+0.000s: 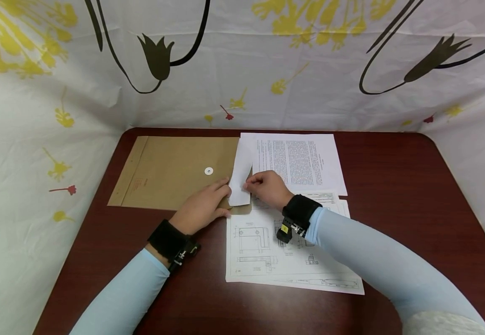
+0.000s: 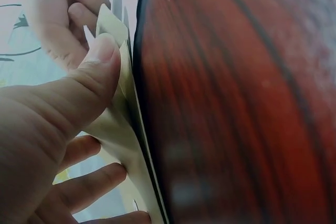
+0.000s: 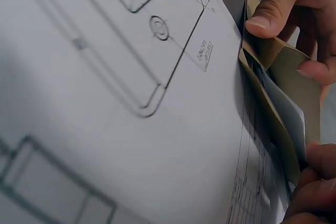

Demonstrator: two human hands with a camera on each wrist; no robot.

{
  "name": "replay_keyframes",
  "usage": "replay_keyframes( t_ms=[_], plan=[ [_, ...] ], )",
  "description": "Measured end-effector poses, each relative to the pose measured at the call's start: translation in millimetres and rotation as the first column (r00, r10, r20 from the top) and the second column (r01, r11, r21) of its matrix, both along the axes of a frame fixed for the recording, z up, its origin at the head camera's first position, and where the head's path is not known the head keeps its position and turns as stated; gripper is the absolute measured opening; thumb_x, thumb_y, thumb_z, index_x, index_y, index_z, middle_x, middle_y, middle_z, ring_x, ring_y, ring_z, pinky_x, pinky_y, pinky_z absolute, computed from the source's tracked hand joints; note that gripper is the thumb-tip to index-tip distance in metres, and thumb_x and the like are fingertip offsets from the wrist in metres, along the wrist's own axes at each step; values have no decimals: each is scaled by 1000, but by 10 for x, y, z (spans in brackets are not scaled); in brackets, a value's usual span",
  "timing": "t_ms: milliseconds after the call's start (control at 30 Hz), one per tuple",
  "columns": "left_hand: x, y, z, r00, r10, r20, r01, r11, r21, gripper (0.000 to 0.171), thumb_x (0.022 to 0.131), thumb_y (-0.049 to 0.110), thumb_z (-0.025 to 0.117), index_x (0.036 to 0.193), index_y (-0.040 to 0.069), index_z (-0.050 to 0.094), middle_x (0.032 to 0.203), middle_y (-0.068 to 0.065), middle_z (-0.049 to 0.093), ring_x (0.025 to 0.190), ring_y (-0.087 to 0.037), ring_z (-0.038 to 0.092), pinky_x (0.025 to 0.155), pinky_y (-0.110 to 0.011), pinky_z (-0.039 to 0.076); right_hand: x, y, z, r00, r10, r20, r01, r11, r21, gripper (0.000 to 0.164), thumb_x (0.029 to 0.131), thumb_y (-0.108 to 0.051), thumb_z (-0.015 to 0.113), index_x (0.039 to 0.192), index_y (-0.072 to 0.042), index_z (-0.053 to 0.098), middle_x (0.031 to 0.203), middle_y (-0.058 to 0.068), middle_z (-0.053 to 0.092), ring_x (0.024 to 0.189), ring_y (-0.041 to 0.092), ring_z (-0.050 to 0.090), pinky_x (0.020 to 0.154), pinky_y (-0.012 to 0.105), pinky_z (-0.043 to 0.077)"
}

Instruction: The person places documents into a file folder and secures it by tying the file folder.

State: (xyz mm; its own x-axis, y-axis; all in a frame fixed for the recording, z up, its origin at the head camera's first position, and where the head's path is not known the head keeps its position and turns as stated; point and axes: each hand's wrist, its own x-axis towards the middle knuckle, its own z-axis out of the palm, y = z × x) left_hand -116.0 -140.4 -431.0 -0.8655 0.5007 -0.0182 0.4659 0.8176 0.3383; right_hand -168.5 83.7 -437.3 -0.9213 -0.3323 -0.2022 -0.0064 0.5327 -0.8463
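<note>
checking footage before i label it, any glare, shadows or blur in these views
Head view: soft shadow on the drawings near the right sleeve; left wrist view: pale glare on the table; right wrist view: lower-left drawing lines blurred, a shadow beside the envelope.

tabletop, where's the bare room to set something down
The tabletop is bare right of the text page, beyond the right sleeve; between left sleeve and technical drawings; and below the kraft envelope. Its right end is crowded: left hand, right hand and white sheet.

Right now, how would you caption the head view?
Left hand holds the brown envelope while right hand pinches white paper at its open end.
</note>
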Motion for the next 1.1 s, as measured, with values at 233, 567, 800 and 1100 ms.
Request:
replay_keyframes(
  t_ms=[233, 567, 800, 1100],
  plan=[
    [4, -1, -5, 1000, -3, -12, 3, 1000, 10, 39, 83, 42, 77, 98, 17, 50, 154, -13, 45, 132, -26, 54, 81, -31, 51, -75, -98, 86, 984, 106, -146, -81, 983, 167, 16, 96, -23, 69, 97, -12, 81, 92, 1, 75, 77, 13, 61, 70, 27, 47],
    [3, -22, -33, 999, -9, -32, 10, 1000, 26, 42, 84, 43, 76, 108, 16, 55, 155, -14, 43, 133, -27, 53, 81, -31, 52, -87, -303, 188, 936, 227, -270, -77, 879, 471, 13, 95, -29, 69, 95, -23, 81, 93, -5, 73, 76, 10, 63, 62, 29, 51],
    [-11, -27, -48, 999, -12, -39, 13, 999, 36, 41, 84, 43, 76, 108, 16, 54, 155, -14, 43, 135, -26, 51, 82, -32, 52, -92, -354, 151, 902, 264, -342, -64, 865, 498, 13, 95, -28, 71, 94, -20, 81, 91, -3, 71, 79, 11, 62, 68, 30, 52],
    [-15, -20, -41, 1000, -2, -30, 3, 999, 48, 39, 85, 40, 77, 105, 15, 54, 154, -14, 44, 135, -26, 51, 84, -33, 52, -127, -385, 102, 842, 350, -411, 4, 756, 654, 20, 93, -32, 72, 84, -16, 78, 77, 2, 66, 70, 20, 64, 57, 36, 53]
  ],
)
